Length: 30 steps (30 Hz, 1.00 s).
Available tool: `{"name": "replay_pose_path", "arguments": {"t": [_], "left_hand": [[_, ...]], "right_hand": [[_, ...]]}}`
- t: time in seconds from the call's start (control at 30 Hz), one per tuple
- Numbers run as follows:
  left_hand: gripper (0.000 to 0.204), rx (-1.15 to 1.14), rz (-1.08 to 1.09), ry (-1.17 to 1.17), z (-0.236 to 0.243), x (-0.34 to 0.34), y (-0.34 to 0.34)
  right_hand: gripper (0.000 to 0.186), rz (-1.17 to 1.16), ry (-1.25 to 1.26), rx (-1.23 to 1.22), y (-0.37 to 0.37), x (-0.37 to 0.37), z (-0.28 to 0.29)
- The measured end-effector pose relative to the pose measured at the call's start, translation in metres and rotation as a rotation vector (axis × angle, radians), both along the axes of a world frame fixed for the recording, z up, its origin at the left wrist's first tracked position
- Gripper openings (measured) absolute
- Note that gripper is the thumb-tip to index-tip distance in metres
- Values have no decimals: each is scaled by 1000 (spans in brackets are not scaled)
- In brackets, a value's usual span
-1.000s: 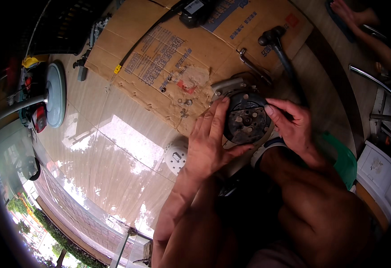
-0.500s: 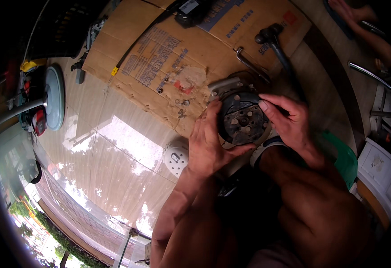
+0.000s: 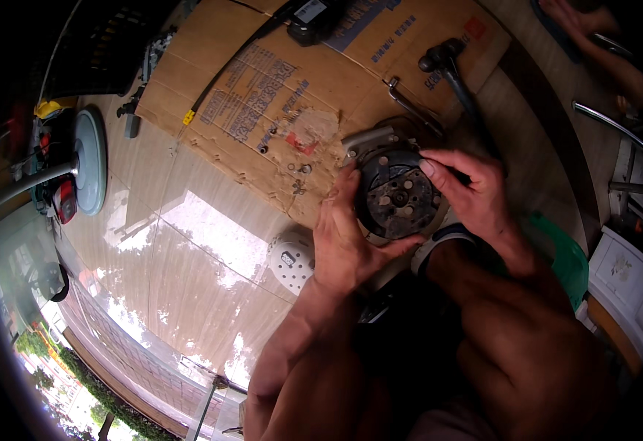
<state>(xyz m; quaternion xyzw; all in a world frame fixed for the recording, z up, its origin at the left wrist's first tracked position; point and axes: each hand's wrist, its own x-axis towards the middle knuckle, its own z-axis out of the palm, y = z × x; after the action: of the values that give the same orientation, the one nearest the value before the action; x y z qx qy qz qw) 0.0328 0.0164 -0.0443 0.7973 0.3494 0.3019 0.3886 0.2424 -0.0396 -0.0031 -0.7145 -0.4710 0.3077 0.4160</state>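
A round, dark metal machine part, with a worn, riveted face plate and a raised rim, stands between my feet at the cardboard's near edge. My left hand wraps its left side, fingers at the far left rim and thumb along the near edge. My right hand pinches the far right rim between thumb and forefinger; the other fingers are curled. A grey metal bracket shows just beyond the part. A bent-ended wrench and a hammer lie past it on the cardboard.
The flattened cardboard bears loose bolts and a black cable with a yellow tip. A perforated white shoe is beside my left hand. At right are a green plastic thing and white drawers; a round stool base stands left.
My right hand has slid slightly left and farther away along the rim. The face plate has shifted slightly left, its rivets in slightly different places. My left hand keeps its hold.
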Motion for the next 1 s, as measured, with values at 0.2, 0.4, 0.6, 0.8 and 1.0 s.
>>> {"name": "replay_pose_path", "arguments": {"t": [0.2, 0.4, 0.6, 0.8, 1.0], "left_hand": [[95, -356, 11, -228, 16, -9, 9], [59, -469, 311, -170, 24, 28, 19], [59, -604, 321, -104, 20, 40, 19], [60, -691, 350, -119, 17, 38, 21], [58, -615, 366, -79, 16, 38, 20]], "right_hand": [[20, -184, 54, -9, 20, 6, 13], [21, -133, -226, 118, 54, -13, -3], [21, -242, -81, 17, 50, -19, -15], [20, -230, -96, -29, 51, -21, -8], [17, -236, -128, 28, 48, -23, -7]]}}
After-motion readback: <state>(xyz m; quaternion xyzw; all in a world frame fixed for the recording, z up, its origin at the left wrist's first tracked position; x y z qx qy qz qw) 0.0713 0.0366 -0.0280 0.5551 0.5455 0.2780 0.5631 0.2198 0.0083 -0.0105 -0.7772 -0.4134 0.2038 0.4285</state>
